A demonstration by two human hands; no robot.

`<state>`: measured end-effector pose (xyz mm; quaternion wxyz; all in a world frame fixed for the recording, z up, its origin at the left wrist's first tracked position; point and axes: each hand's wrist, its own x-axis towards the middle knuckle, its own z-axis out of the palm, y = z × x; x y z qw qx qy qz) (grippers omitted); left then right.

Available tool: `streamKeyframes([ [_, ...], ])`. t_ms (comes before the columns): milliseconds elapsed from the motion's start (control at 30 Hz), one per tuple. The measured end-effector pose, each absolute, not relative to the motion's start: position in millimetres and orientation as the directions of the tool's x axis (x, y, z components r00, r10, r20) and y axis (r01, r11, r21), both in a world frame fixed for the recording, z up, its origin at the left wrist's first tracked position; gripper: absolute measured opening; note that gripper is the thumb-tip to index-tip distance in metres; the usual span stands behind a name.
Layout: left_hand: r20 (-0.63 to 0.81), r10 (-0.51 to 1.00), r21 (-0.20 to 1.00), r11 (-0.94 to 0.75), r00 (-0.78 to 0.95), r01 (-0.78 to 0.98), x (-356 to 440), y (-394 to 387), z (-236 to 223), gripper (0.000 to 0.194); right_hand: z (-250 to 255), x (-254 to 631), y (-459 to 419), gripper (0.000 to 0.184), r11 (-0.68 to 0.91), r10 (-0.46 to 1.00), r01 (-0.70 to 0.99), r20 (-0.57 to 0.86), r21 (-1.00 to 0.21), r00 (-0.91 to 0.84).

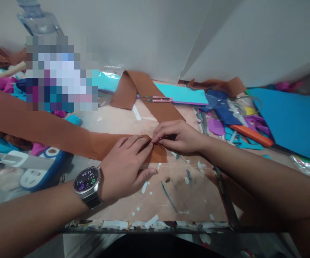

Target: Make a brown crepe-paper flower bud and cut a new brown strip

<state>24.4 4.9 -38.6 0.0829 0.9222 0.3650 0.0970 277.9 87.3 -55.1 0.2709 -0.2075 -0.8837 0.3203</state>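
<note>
A long brown strip [66,134], of paper or cloth I cannot tell, runs from the left across the board to beneath my hands. My left hand [124,165], with a watch on its wrist, lies palm down over the strip, thumb apart and fingers stretched along the strip's upper edge. Close against its index fingertip, my right hand [173,134] pinches a fold in the strip with thumb and fingers. The pinched bit itself is mostly hidden by the fingertips. Beyond my hands, pink-handled thread snips [158,99] rest on another folded brown length [149,89].
A scrap-littered board [181,200] lies under the work. At right are an orange cutter [251,135] and a blue sheet [291,118]. A turquoise stack [184,94] stretches along the wall. A blue-and-white tape dispenser [44,170] sits left; a blurred patch covers the upper left.
</note>
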Motion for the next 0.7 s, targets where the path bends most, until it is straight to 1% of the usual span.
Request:
streamKeyframes([
  [433, 0.106, 0.688, 0.224, -0.72, 0.717, 0.657, 24.5, 6.1, -39.0, 0.067, -54.4, 276.7, 84.7, 0.011, 0.7, 0.572, 0.24, 0.326, -0.672, -0.753],
  [700, 0.108, 0.688, 0.22, -0.72, 0.718, 0.658, 25.0, 6.2, -38.9, 0.068, -54.7, 277.1, 85.9, 0.011, 0.7, 0.555, 0.221, 0.322, -0.679, -0.767],
])
